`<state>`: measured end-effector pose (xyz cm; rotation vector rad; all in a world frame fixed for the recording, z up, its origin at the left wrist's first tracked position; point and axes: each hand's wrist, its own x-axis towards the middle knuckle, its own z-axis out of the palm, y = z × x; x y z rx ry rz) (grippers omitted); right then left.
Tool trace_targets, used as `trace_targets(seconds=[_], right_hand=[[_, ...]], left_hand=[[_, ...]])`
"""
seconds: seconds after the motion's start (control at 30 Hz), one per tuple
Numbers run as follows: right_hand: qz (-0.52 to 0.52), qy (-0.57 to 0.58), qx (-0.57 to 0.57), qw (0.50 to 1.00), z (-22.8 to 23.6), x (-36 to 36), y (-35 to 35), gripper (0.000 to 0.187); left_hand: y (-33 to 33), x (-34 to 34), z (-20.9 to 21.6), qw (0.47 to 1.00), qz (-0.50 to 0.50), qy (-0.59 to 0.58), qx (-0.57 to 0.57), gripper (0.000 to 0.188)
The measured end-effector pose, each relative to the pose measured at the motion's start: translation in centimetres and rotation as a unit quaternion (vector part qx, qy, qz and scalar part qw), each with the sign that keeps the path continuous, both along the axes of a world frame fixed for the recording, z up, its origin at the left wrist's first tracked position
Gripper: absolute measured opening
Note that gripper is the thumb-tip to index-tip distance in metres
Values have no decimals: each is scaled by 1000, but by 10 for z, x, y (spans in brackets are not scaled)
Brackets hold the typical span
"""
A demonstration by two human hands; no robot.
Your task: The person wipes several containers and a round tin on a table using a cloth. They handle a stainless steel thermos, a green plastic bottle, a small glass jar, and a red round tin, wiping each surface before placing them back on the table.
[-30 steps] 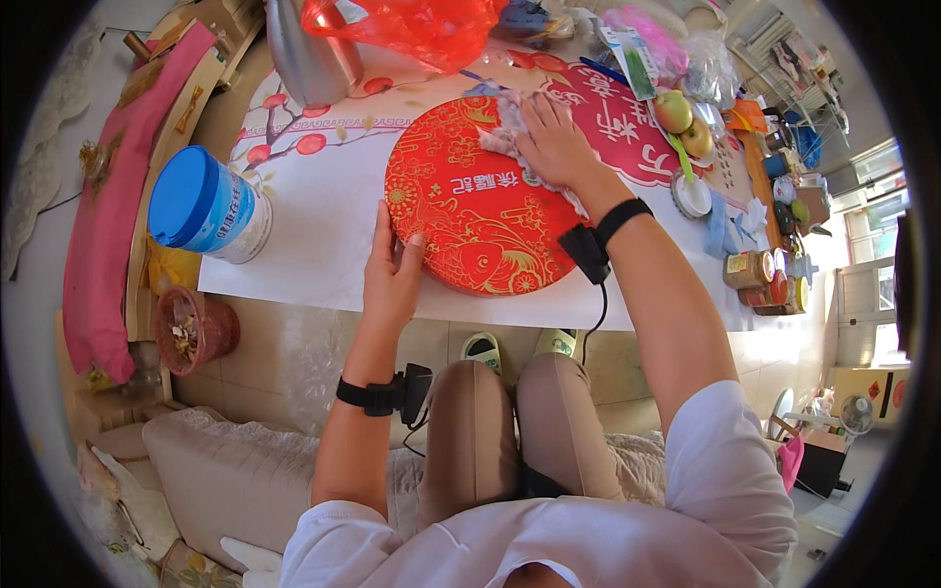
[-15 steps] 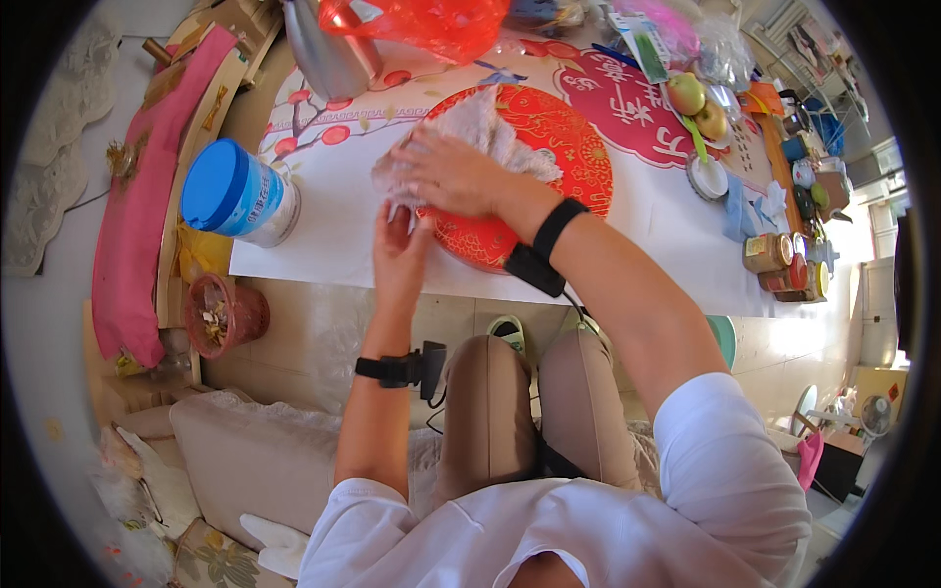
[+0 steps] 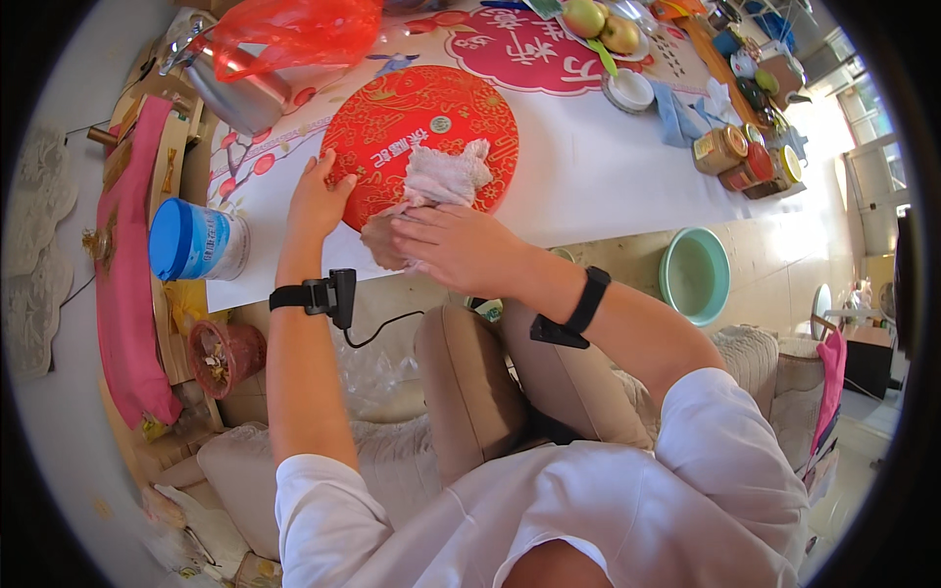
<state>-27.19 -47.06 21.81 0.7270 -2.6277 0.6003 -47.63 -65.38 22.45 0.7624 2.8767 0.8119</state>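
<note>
A round red box lid or tray (image 3: 417, 127) with gold patterns lies flat near the table's front edge; I cannot tell which it is. My right hand (image 3: 456, 243) presses a pale, bunched cloth (image 3: 446, 178) at the near rim, its fingers over the fabric. Part of that cloth spreads across the red surface, and another part hangs past the rim toward me. At the left rim rests my left hand (image 3: 321, 196), thumb and fingers apart, with nothing held in it. Black straps sit on both wrists.
Left of the hands stands a blue-lidded tub (image 3: 201, 240). Behind it are a steel flask (image 3: 235, 88) and a red plastic bag (image 3: 299, 34). Apples (image 3: 585, 18), a white bowl (image 3: 628, 90) and jars (image 3: 720, 149) stand right. A bin (image 3: 225, 358) and a green basin (image 3: 694, 276) are on the floor.
My right hand has drawn the cloth from the far-left part of the red disc to its near rim. My left hand has shifted to the left rim. The view has swung right.
</note>
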Motion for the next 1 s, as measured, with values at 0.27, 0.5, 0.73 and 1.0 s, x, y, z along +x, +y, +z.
trace_targets(seconds=[0.27,0.5,0.73,1.0], right_hand=[[-243,15,23,970,-20,33,69,47],[-211,46,-69,974,-49,-96,141,46],[-225,-282,-482,799,-26,-143,161,45],[-189,-234,-671,678,-18,-89,136,45]], left_hand=[[-8,-7,-1,998,-39,-35,28,65],[-6,3,7,995,-24,-72,69,65],[-3,11,5,990,-2,-82,112,62],[3,14,7,952,16,-204,229,50]])
